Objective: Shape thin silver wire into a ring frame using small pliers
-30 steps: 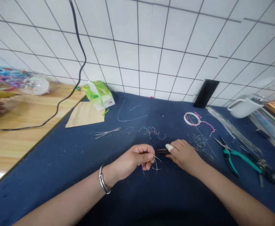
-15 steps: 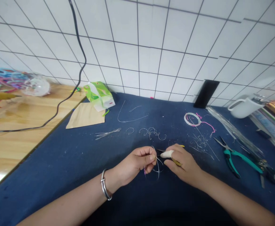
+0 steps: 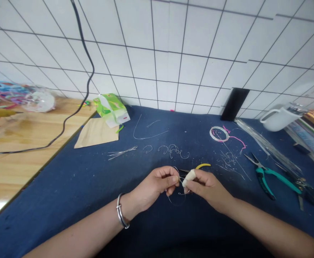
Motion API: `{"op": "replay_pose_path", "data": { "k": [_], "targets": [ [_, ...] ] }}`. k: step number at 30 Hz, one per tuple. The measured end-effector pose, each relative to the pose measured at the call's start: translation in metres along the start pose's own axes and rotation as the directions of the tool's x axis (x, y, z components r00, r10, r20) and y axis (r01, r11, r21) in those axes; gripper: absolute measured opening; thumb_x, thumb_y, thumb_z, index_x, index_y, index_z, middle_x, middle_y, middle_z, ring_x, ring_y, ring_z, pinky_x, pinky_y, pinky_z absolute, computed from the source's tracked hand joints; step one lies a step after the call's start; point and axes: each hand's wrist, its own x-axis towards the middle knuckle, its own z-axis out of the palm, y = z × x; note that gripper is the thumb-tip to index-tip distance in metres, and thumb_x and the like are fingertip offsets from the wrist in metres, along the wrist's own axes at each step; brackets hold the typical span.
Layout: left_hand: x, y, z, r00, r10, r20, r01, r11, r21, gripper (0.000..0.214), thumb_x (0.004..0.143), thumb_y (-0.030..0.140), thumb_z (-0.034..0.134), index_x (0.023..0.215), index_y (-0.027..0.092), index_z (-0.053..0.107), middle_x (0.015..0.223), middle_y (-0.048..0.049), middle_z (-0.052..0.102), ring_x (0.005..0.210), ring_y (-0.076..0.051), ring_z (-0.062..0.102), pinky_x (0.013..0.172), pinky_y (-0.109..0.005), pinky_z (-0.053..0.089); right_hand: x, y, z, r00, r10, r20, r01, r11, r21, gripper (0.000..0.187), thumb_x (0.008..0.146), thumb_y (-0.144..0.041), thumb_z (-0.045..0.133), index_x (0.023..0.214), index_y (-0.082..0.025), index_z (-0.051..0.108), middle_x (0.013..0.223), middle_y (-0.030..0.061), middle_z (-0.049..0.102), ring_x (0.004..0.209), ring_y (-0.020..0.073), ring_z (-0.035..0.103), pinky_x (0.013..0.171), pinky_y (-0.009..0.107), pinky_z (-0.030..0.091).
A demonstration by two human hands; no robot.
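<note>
My left hand (image 3: 157, 184) pinches a thin silver wire (image 3: 177, 196) that curls in loops below my fingers, over the blue cloth (image 3: 65, 186). My right hand (image 3: 207, 186), with a white cot on its forefinger, is closed and meets the left at the wire. It appears to hold small yellow-handled pliers (image 3: 202, 166), whose dark jaws point at the wire. A metal bangle (image 3: 120, 215) sits on my left wrist.
Bent wire hooks (image 3: 173, 150) and straight pins (image 3: 121, 153) lie beyond my hands. Teal pliers (image 3: 267, 175) and wire offcuts (image 3: 230, 159) lie at right, with a tape roll (image 3: 218, 134) and white jug (image 3: 279, 118). A brown envelope (image 3: 94, 132), green packet (image 3: 112, 107) and black cable (image 3: 73, 111) are at left.
My right hand has drawn in to meet the left at the wire, and the yellow plier handle now shows behind it. The view has shifted slightly.
</note>
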Motion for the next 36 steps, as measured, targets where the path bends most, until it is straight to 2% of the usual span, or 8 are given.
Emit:
{"op": "replay_pose_path", "data": {
  "k": [5,15,36],
  "targets": [
    [0.0015,-0.0005,-0.0027,0.999,0.04,0.018,-0.041,0.996,0.083,0.015,0.078,0.027,0.06,0.08,0.012,0.058,0.072,-0.0009,0.055,0.054,-0.007,0.047,0.053,-0.021,0.037,-0.0004,0.0001,-0.0031,0.998,0.019,-0.065,-0.022,0.999,-0.034,0.016,0.082,-0.032,0.053,0.077,-0.018,0.056,0.069,-0.0016,0.057,0.065,0.0098,0.053,0.064,0.024,0.045],
    [0.0027,-0.0038,-0.0064,0.997,0.069,0.023,-0.073,0.976,0.204,0.014,0.078,0.027,0.058,0.083,0.014,0.058,0.06,0.0025,0.051,0.052,-0.008,0.046,0.053,-0.022,0.04,0.0008,0.0032,-0.0064,0.991,0.019,-0.135,-0.041,0.985,-0.168,0.013,0.083,-0.032,0.051,0.083,-0.02,0.057,0.066,-0.0032,0.052,0.06,0.009,0.048,0.057,0.022,0.04],
    [0.004,-0.0025,-0.008,0.999,0.036,-0.021,-0.031,0.976,0.216,0.017,0.074,0.027,0.064,0.082,0.013,0.059,0.058,0.0029,0.051,0.051,-0.007,0.046,0.051,-0.022,0.041,0.0021,-0.0002,-0.0054,0.99,0.062,-0.123,-0.084,0.979,-0.187,0.012,0.082,-0.029,0.052,0.084,-0.019,0.057,0.066,-0.0032,0.051,0.058,0.0085,0.043,0.054,0.022,0.035]
  ]
}}
